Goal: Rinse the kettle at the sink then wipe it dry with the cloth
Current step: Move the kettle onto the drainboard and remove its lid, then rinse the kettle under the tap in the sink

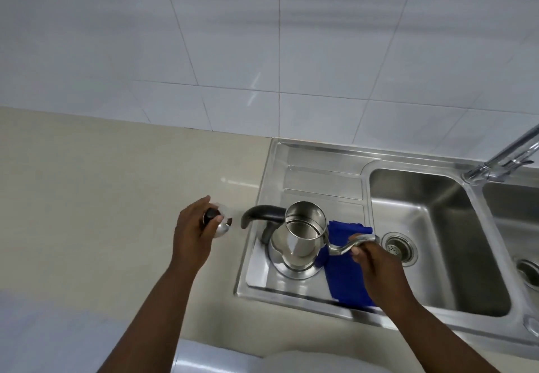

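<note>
A steel kettle (297, 241) with a black handle stands upright and lidless on the sink's draining board (320, 180). Its curved spout points right, and my right hand (369, 256) grips that spout. A blue cloth (344, 279) lies flat on the board just right of the kettle, partly under my right hand. My left hand (192, 229) holds the kettle's steel lid (220, 223) by its black knob, over the beige counter to the left of the kettle.
The sink basin (437, 226) with its drain strainer (398, 245) lies right of the board. A chrome tap (501, 159) rises at the far right, with a second basin (519, 226) beyond. Beige counter (102, 197) stretches left; white wall tiles stand behind.
</note>
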